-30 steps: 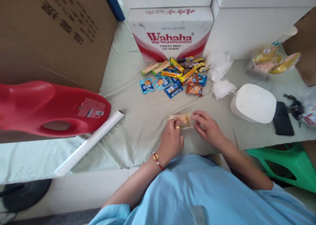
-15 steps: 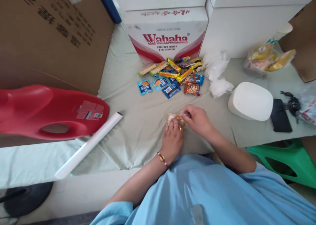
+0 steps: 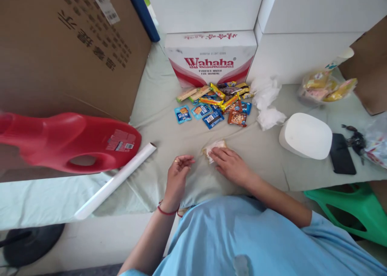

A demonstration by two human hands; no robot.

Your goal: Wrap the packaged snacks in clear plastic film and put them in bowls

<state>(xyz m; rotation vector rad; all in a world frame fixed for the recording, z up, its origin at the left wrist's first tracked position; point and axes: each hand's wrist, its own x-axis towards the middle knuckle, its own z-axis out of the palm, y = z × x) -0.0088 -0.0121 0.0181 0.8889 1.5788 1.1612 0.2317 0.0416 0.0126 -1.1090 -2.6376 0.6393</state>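
Note:
A small wrapped snack [image 3: 213, 147], whitish with a tan edge, lies on the cloth before me. My right hand [image 3: 231, 165] rests flat over its right part, fingers stretched out and hiding some of it. To the left of the snack is my left hand [image 3: 179, 175], palm turned inward, its fingers curled toward the thumb. Whatever may be between those fingertips is too small or too clear to make out. A heap of packaged snacks [image 3: 213, 119], in blue, yellow and brown wrappers, lies beyond both hands.
At left are a red jug [image 3: 57, 139], a white roll [image 3: 117, 179] and a large carton [image 3: 90, 74]. A Wahaha box [image 3: 211, 62] stands behind the snacks. Toward the right sit crumpled white plastic [image 3: 266, 92], a white container [image 3: 306, 134], a black phone [image 3: 342, 155] and a green stool [image 3: 353, 215].
My left hand has come off the snack and moved left. My right hand has shifted from pinching at the snack's right edge to lying flat on it. The view has tilted slightly.

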